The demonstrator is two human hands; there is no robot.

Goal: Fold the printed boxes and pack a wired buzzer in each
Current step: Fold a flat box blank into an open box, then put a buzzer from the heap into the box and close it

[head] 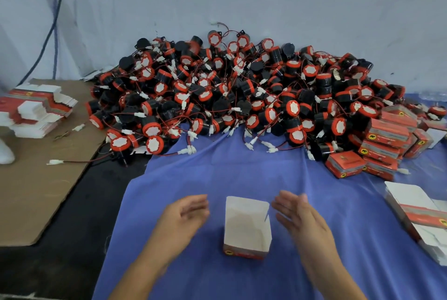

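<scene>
A folded printed box [246, 227] stands upright on the blue cloth [242, 169], its top flaps open and its white inside empty. My left hand [183, 217] hovers just left of it, fingers relaxed and holding nothing. On the other side, my right hand [302, 217] is likewise held flat and apart from the box. A large heap of black-and-red wired buzzers [229, 96] with white connectors fills the far side of the cloth against the wall.
Several closed, packed boxes [377, 152] are stacked at the right. Flat unfolded box blanks [418, 215] lie at the near right, and another stack of blanks [36, 111] sits on brown cardboard [36, 190] at the left. A blue cable [56, 21] hangs down the wall.
</scene>
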